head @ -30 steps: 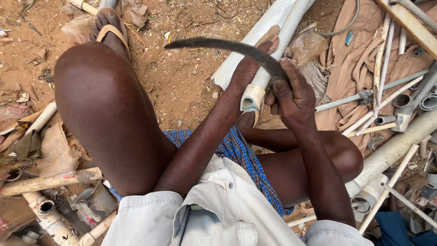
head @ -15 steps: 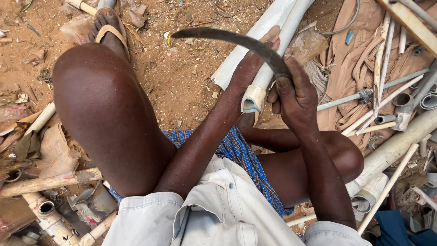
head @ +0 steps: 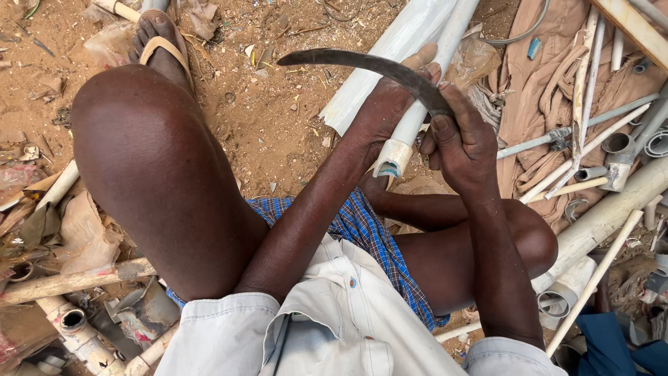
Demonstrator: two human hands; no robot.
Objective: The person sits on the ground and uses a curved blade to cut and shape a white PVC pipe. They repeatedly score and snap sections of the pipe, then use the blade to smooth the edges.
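A white plastic pipe [head: 410, 132] is being gripped upright in the closed left hand [head: 386, 111]; a dark curved metal sickle [head: 376, 66], clenched in the right hand [head: 463, 136], is being laid across it. A firm, steadied stroke is called for next.

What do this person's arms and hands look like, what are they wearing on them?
Both the left hand and the right hand are bare, with no gloves, rings or watch showing. The forearms are bare too. Pale grey shirt sleeves end near the elbows, each with a stitched hem.
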